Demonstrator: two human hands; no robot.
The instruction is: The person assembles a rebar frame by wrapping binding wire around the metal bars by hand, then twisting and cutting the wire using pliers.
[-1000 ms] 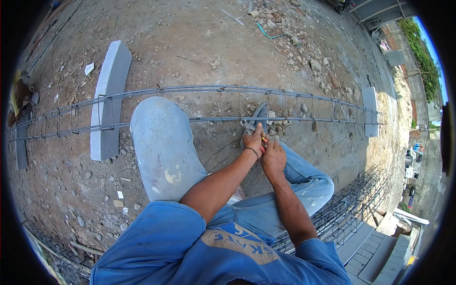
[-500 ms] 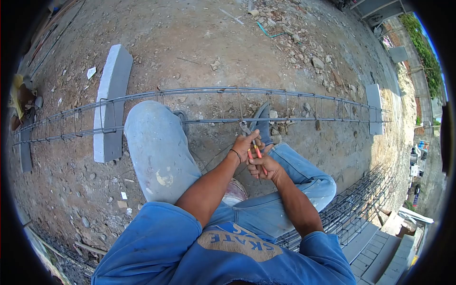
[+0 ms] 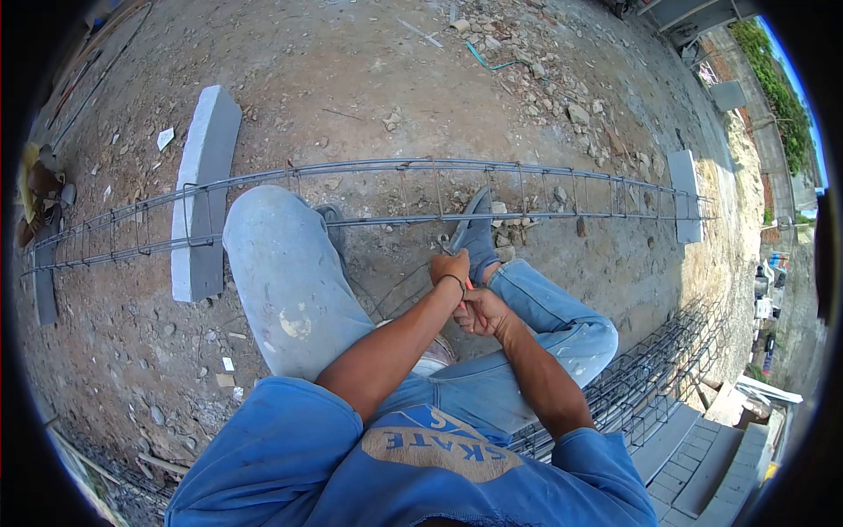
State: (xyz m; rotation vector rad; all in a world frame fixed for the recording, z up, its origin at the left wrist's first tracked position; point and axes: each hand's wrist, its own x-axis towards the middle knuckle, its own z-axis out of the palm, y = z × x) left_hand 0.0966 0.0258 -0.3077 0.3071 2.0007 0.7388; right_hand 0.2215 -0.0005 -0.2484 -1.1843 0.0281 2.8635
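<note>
My left hand point(image 3: 450, 267), with a dark band at its wrist, is closed around red-handled pliers point(image 3: 446, 242). The metal head points up, just below the lower bars of a long rebar cage point(image 3: 507, 217), apart from them. My right hand point(image 3: 481, 313) sits lower and to the right, its fingers curled at the red handle ends. Both hands partly hide the handles. The cage runs crosswise over my legs, resting on a grey block point(image 3: 206, 193) at the left and another block point(image 3: 685, 195) at the right.
A third block point(image 3: 44, 285) supports the cage's far left end, near a crouching person point(image 3: 39, 189). Rubble point(image 3: 577, 114) lies beyond the cage. More rebar cages point(image 3: 645, 378) and grey blocks point(image 3: 694, 457) are at the lower right. My shoe point(image 3: 475, 230) is under the cage.
The pliers and both hands moved down and away from the cage's lower bars, the right hand shifting slightly left. The left hand now covers more of the pliers.
</note>
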